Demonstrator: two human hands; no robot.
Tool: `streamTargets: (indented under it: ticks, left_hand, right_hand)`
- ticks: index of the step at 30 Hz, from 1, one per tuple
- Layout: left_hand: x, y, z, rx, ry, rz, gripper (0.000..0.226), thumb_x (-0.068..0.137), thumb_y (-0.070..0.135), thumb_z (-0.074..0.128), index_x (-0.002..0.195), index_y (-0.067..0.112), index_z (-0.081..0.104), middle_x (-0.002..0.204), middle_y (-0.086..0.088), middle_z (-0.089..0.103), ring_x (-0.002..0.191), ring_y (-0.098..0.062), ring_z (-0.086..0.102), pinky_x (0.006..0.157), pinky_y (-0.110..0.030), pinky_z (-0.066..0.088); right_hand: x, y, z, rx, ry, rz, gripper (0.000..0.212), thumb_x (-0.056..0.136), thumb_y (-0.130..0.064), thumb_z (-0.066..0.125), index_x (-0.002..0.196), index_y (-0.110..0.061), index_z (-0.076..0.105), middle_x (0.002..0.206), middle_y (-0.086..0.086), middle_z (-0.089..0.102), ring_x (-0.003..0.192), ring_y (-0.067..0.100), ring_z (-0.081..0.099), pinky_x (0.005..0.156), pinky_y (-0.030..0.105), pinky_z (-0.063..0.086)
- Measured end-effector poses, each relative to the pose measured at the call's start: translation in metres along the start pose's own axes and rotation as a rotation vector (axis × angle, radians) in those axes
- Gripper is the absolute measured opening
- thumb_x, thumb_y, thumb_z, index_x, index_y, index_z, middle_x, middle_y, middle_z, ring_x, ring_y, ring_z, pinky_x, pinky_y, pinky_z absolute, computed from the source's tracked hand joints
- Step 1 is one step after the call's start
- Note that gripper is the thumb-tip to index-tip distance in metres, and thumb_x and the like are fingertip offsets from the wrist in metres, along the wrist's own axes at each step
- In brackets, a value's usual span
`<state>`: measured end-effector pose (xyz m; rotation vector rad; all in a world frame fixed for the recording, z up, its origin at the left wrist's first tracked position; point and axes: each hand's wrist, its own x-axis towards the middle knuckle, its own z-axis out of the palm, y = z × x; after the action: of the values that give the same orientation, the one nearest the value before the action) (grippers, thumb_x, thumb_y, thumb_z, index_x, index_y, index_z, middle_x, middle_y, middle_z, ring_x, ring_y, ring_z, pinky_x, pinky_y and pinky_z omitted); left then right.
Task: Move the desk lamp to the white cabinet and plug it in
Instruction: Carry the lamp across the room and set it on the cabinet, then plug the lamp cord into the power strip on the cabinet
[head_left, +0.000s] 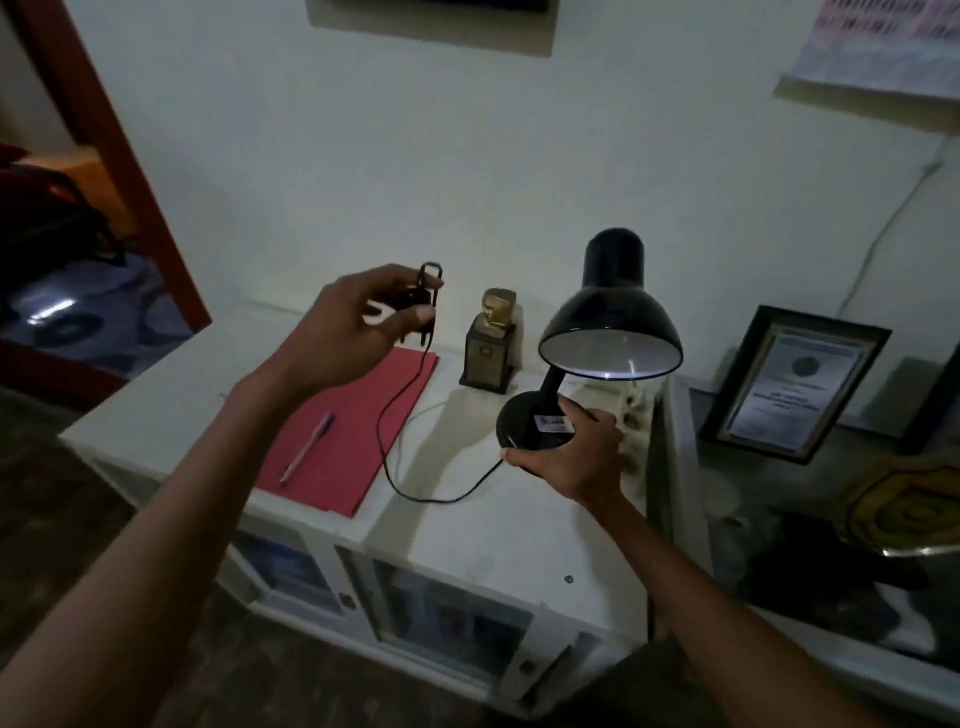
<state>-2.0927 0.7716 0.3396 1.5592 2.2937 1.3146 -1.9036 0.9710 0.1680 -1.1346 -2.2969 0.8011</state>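
Note:
A black desk lamp (612, 317) with a domed shade is upright over the right part of the white cabinet (498, 540). My right hand (571, 457) grips its round black base from the front; whether the base touches the cabinet top I cannot tell. My left hand (358, 322) is raised above the cabinet's left half and pinches the lamp's black plug (422, 306), prongs pointing down. The thin black cord (395, 441) hangs from the plug, loops on the cabinet top and runs to the base. A white power strip (636, 415) lies just behind my right hand.
A red folder (358, 431) with a pink pen (307, 447) lies on the cabinet's left half. A small gold bust on a dark block (491, 343) stands by the wall. A framed certificate (795, 384) leans at right on a neighbouring surface. The cabinet has glass doors below.

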Motion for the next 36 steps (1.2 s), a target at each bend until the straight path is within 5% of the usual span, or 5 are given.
streamTargets:
  ticks: [6,12,17,22,36]
  left_hand:
    - [0.046,-0.017,-0.018,-0.065,-0.031,0.078,0.026,0.095,0.033,0.064,0.121,0.032,0.065,0.103,0.009,0.073,0.103,-0.011,0.069,0.097,-0.046,0.052]
    - [0.055,-0.069,-0.012,-0.111,-0.208,0.091,0.024,0.095,0.027,0.064,0.119,0.027,0.067,0.097,0.002,0.075,0.093,-0.01,0.073,0.093,-0.047,0.056]
    - [0.065,-0.102,-0.016,-0.174,-0.334,0.133,0.024,0.094,0.024,0.065,0.118,0.029,0.068,0.095,-0.011,0.07,0.091,-0.012,0.073,0.091,-0.044,0.057]
    - [0.069,-0.117,-0.015,-0.195,-0.428,0.191,0.025,0.094,0.024,0.066,0.118,0.031,0.068,0.093,-0.016,0.064,0.089,-0.025,0.07,0.09,-0.05,0.055]
    - [0.061,-0.128,-0.022,-0.237,-0.494,0.252,0.024,0.093,0.028,0.065,0.116,0.032,0.068,0.089,-0.008,0.067,0.088,-0.024,0.071,0.088,-0.051,0.054]
  right_hand:
    - [0.041,-0.015,-0.005,-0.106,0.175,-0.079,0.1,0.045,-0.071,0.083,0.13,-0.023,0.061,0.124,0.004,0.065,0.114,0.029,0.053,0.095,0.035,0.048]
    - [0.03,0.002,0.033,-0.056,0.09,0.172,0.116,0.042,-0.083,0.071,0.142,-0.029,0.047,0.144,0.007,0.045,0.131,0.028,0.043,0.103,0.04,0.046]
    - [0.002,0.015,0.074,-0.033,0.129,0.316,0.118,0.037,-0.079,0.071,0.142,-0.029,0.049,0.136,0.008,0.046,0.125,0.03,0.043,0.093,0.036,0.048]
    - [-0.019,0.008,0.098,-0.028,0.176,0.465,0.125,0.038,-0.079,0.071,0.148,-0.028,0.04,0.147,0.012,0.035,0.134,0.034,0.036,0.107,0.047,0.043]
    - [-0.042,-0.013,0.137,-0.065,0.36,0.48,0.11,0.05,-0.06,0.084,0.146,-0.033,0.036,0.149,0.013,0.034,0.135,0.036,0.03,0.111,0.046,0.033]
